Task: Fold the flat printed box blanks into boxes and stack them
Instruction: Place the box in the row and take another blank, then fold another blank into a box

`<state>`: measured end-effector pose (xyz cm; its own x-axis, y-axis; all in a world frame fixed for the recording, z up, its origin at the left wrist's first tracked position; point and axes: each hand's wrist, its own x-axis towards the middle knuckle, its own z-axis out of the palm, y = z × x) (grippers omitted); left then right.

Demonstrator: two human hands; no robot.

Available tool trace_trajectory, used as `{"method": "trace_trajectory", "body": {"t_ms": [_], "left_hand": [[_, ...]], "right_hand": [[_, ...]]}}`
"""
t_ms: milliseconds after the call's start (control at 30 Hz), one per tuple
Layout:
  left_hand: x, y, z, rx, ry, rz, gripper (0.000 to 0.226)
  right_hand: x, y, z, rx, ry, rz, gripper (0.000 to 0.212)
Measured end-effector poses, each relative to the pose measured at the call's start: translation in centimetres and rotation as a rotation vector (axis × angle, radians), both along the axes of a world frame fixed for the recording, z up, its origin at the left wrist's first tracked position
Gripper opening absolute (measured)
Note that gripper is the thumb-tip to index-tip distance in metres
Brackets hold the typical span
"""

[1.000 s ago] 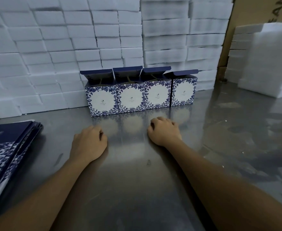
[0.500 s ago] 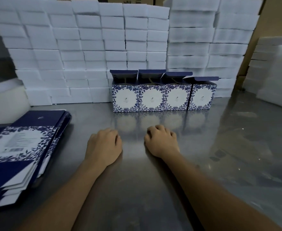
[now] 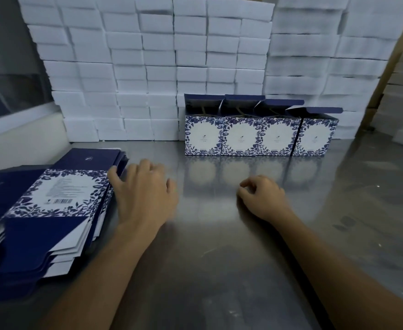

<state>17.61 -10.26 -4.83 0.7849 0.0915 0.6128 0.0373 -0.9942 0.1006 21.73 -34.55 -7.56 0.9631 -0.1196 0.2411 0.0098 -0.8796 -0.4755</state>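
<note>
- Head view: 4 folded boxes (image 3: 258,136) stand in a row at the back of the metal table (image 3: 219,270), against a wall of white foam blocks (image 3: 162,67), their top flaps up.
- A thick pile of flat blanks (image 3: 50,210) lies at the left, so most of the folding appears to remain.
- The left hand (image 3: 143,194) reaches the pile's right edge, fingers relaxed, thumb touching it; no blank gripped yet.
- The right hand (image 3: 264,198) rests loosely curled on the table, holding nothing.

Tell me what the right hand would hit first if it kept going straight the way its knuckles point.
Probably the row of folded boxes; the right hand has only bare table ahead before them, though depth is uncertain.
</note>
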Motion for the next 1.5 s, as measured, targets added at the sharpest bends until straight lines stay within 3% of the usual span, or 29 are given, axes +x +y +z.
{"method": "trace_trajectory", "body": {"t_ms": [200,300,433,600,833,1033,1167,1367,1500], "left_hand": [[0.0,5.4,1.1,-0.207,0.319,0.425,0.049],[0.1,7.1,1.1,-0.362,0.395,0.437,0.044],[0.2,8.0,1.0,-0.454,0.341,0.424,0.032],[0.2,9.0,1.2,-0.397,0.381,0.392,0.031],[0.7,8.7,1.2,-0.157,0.485,0.363,0.061],[0.6,8.6,1.2,-0.276,0.304,0.327,0.056],[-0.2,7.0,0.6,-0.215,0.16,0.256,0.059],[-1.3,2.5,1.3,-0.073,-0.029,0.062,0.071],[-3.0,-2.5,1.0,0.067,-0.09,-0.134,0.069]], "right_hand": [[-0.6,-0.1,0.2,0.13,-0.026,0.05,0.01],[-1.0,0.1,0.2,0.143,-0.034,0.074,0.009],[-1.3,0.2,0.1,0.156,-0.051,0.082,0.01],[-1.5,0.3,0.2,0.18,-0.056,0.094,0.01],[-1.5,0.3,0.3,0.21,-0.07,0.091,0.015],[-1.3,0.2,0.1,0.24,-0.063,0.074,0.018],[-1.4,0.3,0.3,0.253,-0.091,0.099,0.015],[-3.1,3.3,1.2,0.623,-0.234,0.302,0.013],[-4.4,6.2,2.0,1.002,0.024,0.429,0.022]]}}
